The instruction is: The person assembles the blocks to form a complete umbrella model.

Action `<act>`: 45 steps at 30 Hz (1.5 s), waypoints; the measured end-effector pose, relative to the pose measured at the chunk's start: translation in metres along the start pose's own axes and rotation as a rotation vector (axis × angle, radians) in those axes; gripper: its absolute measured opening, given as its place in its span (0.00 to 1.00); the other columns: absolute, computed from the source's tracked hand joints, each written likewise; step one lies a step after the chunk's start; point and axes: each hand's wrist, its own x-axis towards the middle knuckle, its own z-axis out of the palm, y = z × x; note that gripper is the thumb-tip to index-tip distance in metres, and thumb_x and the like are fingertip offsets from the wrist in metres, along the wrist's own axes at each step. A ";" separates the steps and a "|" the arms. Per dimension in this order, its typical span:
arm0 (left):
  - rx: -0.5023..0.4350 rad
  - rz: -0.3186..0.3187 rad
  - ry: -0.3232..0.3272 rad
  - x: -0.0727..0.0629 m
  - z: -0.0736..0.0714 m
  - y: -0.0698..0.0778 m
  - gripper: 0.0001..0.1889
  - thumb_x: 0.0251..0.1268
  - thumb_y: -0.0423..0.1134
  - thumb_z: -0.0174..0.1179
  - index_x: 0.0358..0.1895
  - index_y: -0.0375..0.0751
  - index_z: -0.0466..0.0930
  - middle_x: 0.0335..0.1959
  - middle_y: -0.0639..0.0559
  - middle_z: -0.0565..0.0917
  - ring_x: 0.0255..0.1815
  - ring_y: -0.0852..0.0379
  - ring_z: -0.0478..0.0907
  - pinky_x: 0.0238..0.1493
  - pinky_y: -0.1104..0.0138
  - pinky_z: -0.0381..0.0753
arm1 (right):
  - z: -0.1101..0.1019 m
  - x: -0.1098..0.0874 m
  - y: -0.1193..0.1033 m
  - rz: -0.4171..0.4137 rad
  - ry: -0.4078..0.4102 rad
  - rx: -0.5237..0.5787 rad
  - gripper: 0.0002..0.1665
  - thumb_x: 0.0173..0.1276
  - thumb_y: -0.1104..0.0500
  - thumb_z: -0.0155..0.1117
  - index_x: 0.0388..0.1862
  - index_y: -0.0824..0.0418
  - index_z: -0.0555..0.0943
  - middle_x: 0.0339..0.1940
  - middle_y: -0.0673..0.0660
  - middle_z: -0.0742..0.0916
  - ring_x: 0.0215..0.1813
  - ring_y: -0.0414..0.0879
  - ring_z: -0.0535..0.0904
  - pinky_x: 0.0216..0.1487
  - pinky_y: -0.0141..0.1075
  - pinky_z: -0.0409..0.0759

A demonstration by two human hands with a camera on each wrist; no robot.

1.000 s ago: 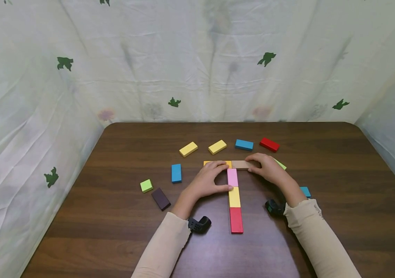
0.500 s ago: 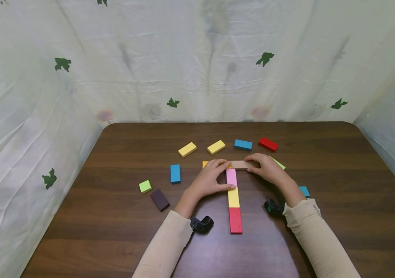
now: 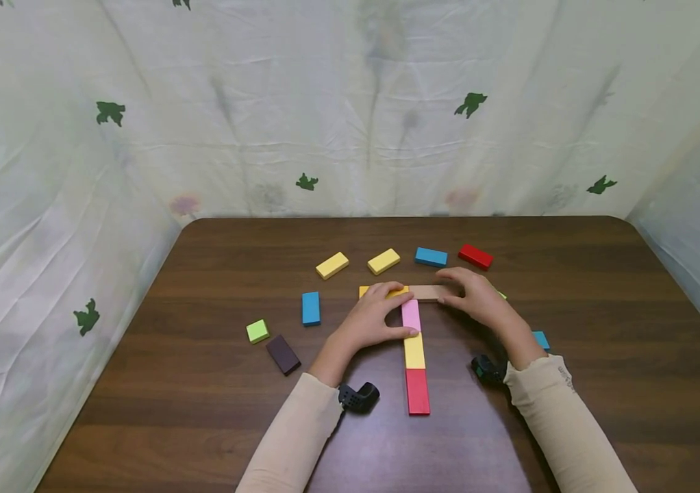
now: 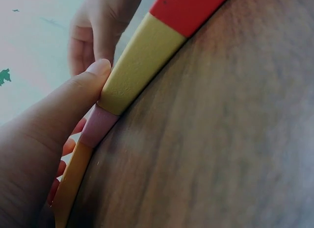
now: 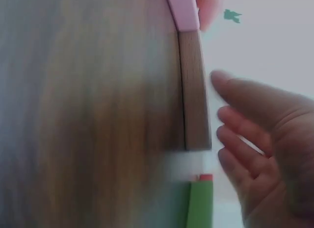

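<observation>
Flat blocks form a T on the table. Its stem has a red block [image 3: 418, 392], a yellow block [image 3: 414, 350] and a pink block [image 3: 410, 316]. An orange block [image 3: 365, 291] and a bare-wood block [image 3: 427, 293] make the crossbar. My left hand [image 3: 364, 323] rests on the T, its thumb against the pink and yellow blocks' joint and its fingers over the orange block. My right hand [image 3: 479, 299] hovers by the wood block's right end; the right wrist view shows a gap between its loose fingers and that block [image 5: 195, 90].
Beyond the T lie two yellow blocks [image 3: 383, 261], a blue block [image 3: 431, 257] and a red block [image 3: 475, 256]. At left are a blue block [image 3: 311, 309], a small green block [image 3: 257, 331] and a dark block [image 3: 283, 355]. Another blue block [image 3: 541, 340] sits partly behind the right arm.
My right hand has let go of the wood block and lifted slightly away from it. My left hand stays on the T, its fingers barely shifted.
</observation>
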 end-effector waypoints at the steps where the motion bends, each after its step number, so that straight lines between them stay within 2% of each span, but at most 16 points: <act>1: 0.000 0.000 0.000 0.000 0.000 0.000 0.38 0.49 0.67 0.55 0.63 0.54 0.66 0.62 0.52 0.63 0.63 0.54 0.55 0.59 0.59 0.60 | -0.002 -0.001 -0.001 0.027 -0.010 0.017 0.29 0.56 0.58 0.67 0.56 0.66 0.72 0.54 0.62 0.76 0.57 0.56 0.68 0.55 0.51 0.65; 9: 0.007 -0.003 0.002 0.000 0.000 0.001 0.38 0.48 0.66 0.56 0.64 0.54 0.66 0.62 0.52 0.63 0.62 0.54 0.55 0.58 0.60 0.61 | -0.020 -0.012 -0.005 0.113 0.007 0.041 0.34 0.57 0.58 0.66 0.62 0.64 0.66 0.60 0.61 0.72 0.61 0.56 0.64 0.57 0.52 0.62; 15: 0.006 -0.005 0.006 0.001 0.002 0.000 0.37 0.48 0.66 0.57 0.63 0.54 0.66 0.62 0.53 0.63 0.62 0.54 0.55 0.58 0.60 0.61 | -0.034 -0.025 0.001 0.177 0.020 0.093 0.37 0.58 0.57 0.65 0.65 0.63 0.63 0.63 0.61 0.68 0.64 0.58 0.60 0.57 0.54 0.61; 19: 0.008 -0.007 0.006 0.001 0.002 0.000 0.37 0.48 0.66 0.56 0.63 0.55 0.66 0.62 0.53 0.63 0.62 0.55 0.55 0.58 0.60 0.60 | -0.038 -0.033 0.009 0.205 0.027 0.084 0.37 0.59 0.54 0.64 0.65 0.62 0.63 0.63 0.63 0.68 0.63 0.60 0.60 0.57 0.55 0.61; 25: 0.009 -0.004 0.001 0.001 0.002 -0.001 0.38 0.49 0.67 0.55 0.64 0.55 0.65 0.62 0.53 0.62 0.62 0.55 0.55 0.59 0.60 0.60 | -0.042 -0.041 0.020 0.244 0.030 0.057 0.35 0.60 0.56 0.63 0.64 0.64 0.63 0.63 0.66 0.67 0.60 0.64 0.63 0.54 0.56 0.63; 32: 0.011 -0.005 0.006 0.000 0.002 0.000 0.37 0.49 0.66 0.56 0.63 0.55 0.66 0.62 0.53 0.63 0.62 0.55 0.55 0.58 0.61 0.60 | -0.040 -0.044 0.031 0.254 0.019 0.067 0.32 0.61 0.58 0.62 0.62 0.66 0.64 0.60 0.67 0.69 0.60 0.62 0.63 0.54 0.55 0.63; 37: 0.013 -0.005 0.008 0.000 0.002 0.000 0.38 0.49 0.66 0.56 0.64 0.55 0.66 0.62 0.53 0.63 0.62 0.55 0.55 0.58 0.61 0.60 | -0.039 -0.044 0.033 0.257 0.009 0.060 0.31 0.62 0.58 0.62 0.62 0.67 0.65 0.56 0.69 0.72 0.51 0.62 0.71 0.45 0.52 0.71; 39: 0.012 -0.007 0.006 0.000 0.002 0.000 0.38 0.49 0.67 0.56 0.64 0.55 0.65 0.62 0.53 0.62 0.62 0.55 0.55 0.59 0.61 0.60 | -0.038 -0.044 0.032 0.257 0.008 0.054 0.32 0.61 0.57 0.62 0.62 0.67 0.64 0.56 0.69 0.71 0.50 0.62 0.71 0.44 0.53 0.71; 45: 0.007 -0.007 -0.001 0.000 0.002 0.000 0.38 0.49 0.67 0.55 0.64 0.54 0.65 0.62 0.53 0.62 0.62 0.55 0.55 0.58 0.61 0.60 | -0.035 -0.045 0.031 0.277 -0.010 0.079 0.40 0.58 0.51 0.65 0.64 0.66 0.61 0.61 0.67 0.68 0.54 0.61 0.69 0.47 0.55 0.70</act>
